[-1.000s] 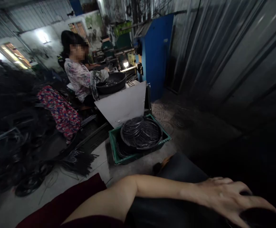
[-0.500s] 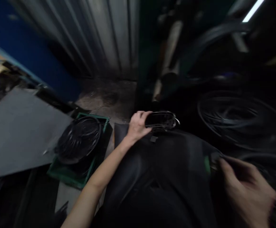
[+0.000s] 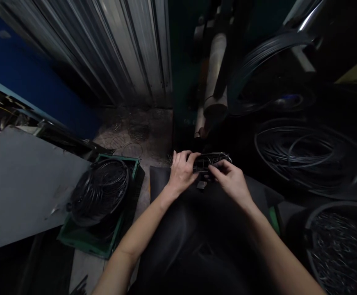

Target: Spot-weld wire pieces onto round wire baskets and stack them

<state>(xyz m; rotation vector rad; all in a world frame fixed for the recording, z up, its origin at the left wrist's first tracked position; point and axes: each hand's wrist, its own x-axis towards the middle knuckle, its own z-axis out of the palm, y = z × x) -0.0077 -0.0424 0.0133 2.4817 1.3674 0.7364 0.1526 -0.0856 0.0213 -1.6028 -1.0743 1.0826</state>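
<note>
Over the dark-clothed lap [image 3: 193, 241], my left hand [image 3: 182, 171] is closed around the left end of a long, rounded bundle of thin metal wire [image 3: 202, 164]. My right hand [image 3: 231, 182] has thumb and fingers pinched together at the near side of this wire bundle. Whatever sits between those right fingertips is too small and dark to make out. A small grey tab [image 3: 201, 185] shows just below the bundle.
To the left, a black basin of wire rings [image 3: 103, 190] rests on a green crate [image 3: 86, 246] beside a grey panel [image 3: 21, 184]. Rightward stand a tub of coiled wire [image 3: 310, 147] and a bucket of small metal pieces [image 3: 344, 246]. A metal cylinder [image 3: 217, 78] projects ahead.
My right hand has come from the lower right, beside the bucket, in to the wire bundle. My left hand keeps its hold on the bundle.
</note>
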